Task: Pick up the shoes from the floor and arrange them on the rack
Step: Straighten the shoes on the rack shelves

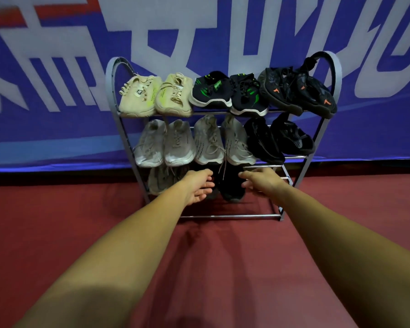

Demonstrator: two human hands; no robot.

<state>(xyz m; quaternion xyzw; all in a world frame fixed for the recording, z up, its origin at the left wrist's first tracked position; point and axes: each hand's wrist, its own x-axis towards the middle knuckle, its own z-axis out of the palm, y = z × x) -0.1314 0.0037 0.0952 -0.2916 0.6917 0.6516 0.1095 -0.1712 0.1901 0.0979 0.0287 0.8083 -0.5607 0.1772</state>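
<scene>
Your task looks close to finished. The rack (109, 74) carries three pairs on its top tier and three on the middle one, toes toward you. On the bottom tier a grey shoe (161, 179) shows at the left, partly behind your left wrist, and the black shoes (231, 188) stand in the middle, between your hands. Your left hand (198, 185) is just beside them, palm turned inward, fingers loose and holding nothing. Your right hand (262, 182) is on their other side, fingers straight and released. Whether either hand touches them, I cannot tell. The bars (223, 216) are bare at the bottom tier's right end, so one more pair would likely fit. No shoe shows on the floor (223, 256) in this view. I judge you are settling the black shoes in place, with little or nothing left.
</scene>
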